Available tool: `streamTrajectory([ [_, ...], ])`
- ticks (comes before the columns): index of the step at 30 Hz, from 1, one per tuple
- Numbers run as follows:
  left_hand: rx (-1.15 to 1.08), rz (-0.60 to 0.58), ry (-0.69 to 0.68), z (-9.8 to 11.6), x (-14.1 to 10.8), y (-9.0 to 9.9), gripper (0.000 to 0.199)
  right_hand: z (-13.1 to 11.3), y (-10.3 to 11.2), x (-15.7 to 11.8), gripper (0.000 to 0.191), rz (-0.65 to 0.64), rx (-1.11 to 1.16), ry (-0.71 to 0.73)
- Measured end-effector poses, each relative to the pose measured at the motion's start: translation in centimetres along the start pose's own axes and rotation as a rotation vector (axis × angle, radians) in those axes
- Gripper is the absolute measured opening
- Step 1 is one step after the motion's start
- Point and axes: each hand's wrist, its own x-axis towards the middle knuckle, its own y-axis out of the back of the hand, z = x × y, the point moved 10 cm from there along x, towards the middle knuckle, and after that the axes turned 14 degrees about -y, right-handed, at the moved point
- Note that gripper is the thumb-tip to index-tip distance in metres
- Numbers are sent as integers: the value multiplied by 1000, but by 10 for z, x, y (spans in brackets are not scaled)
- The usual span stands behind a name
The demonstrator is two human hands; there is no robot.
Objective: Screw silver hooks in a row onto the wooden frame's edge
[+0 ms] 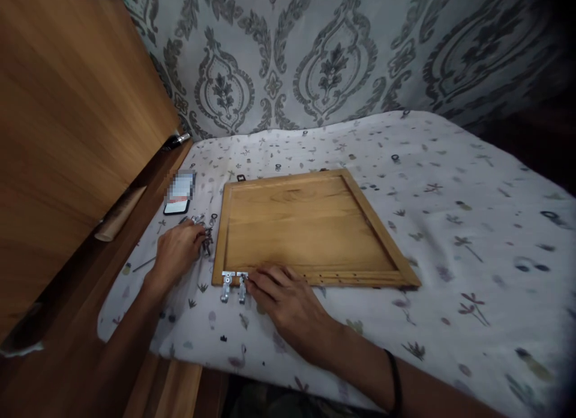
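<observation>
A framed wooden panel [297, 226] lies flat on a patterned white cloth. Two silvery metal hinges [227, 286] sit at its near left edge, hanging past the frame. The fingers of my right hand [283, 301] are bunched together at the right-hand hinge, with the fingertips touching it. Left of the panel, my left hand [177, 250] has its curled fingers in a small pile of metal parts [207, 241]; whatever is between its fingertips is too small to name. Several small dark holes show along the frame's near rail.
A phone [180, 193] lies beyond my left hand. At the left stands a large wooden cabinet side [81, 106], with a rolled brown item [120, 214] below it. A patterned curtain [274, 58] hangs behind the cloth [450, 226]. A thin rod rests near my left wrist.
</observation>
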Motion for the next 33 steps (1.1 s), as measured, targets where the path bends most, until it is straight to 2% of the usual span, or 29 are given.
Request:
streamTrajectory([
  [6,-30,46,-19,-3,-3,8,23,0,5,2,24,31,-2,-3],
  [8,-128,121,-66,1,-6,19,23,-1,7,2,23,42,1,8],
  [10,-322,179,-167,13,-9,31,23,-2,10,2,23,55,12,13],
  [12,-545,131,-298,35,-13,35,23,-2,9,2,22,43,22,13],
  [14,-688,-21,-397,61,-20,31,20,-2,6,2,21,7,31,10],
  [17,-758,-157,-460,87,-28,27,16,-2,3,2,22,-33,31,11],
  [19,-750,-203,-483,97,-31,23,15,-1,3,3,24,-44,20,7],
  [25,-643,-221,-484,99,-29,17,17,-1,3,5,24,-65,-2,7],
  [33,-626,-240,-473,100,-29,7,19,-2,0,4,24,-77,-17,15],
])
